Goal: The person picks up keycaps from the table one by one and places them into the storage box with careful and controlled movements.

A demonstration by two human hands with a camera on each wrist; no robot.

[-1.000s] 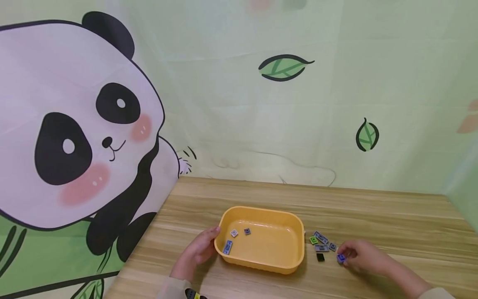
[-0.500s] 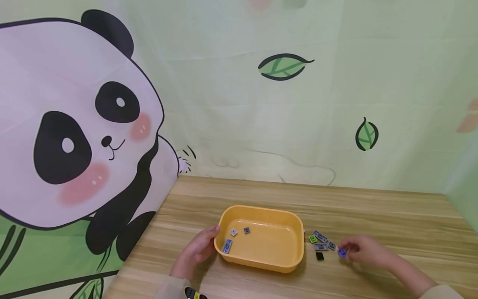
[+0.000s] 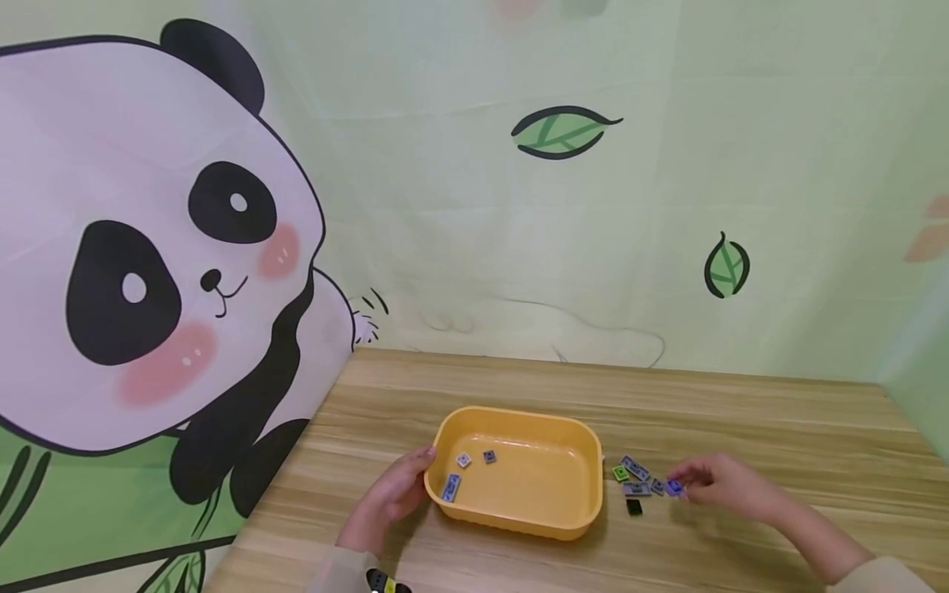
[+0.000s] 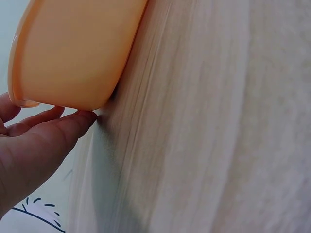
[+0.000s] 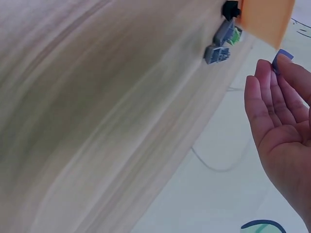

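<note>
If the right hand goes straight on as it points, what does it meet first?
Probably the small gray block, just beyond the blue block that the right hand pinches. Its height is unclear; if raised enough, it may clear that and head for the yellow tray.

Panda-print backdrop [image 3: 460, 222], wood-grain tabletop [image 3: 778, 428]

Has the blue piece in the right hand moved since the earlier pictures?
Yes. In the head view, the blue piece went up the picture: first level with the black piece, now higher than it.
</note>
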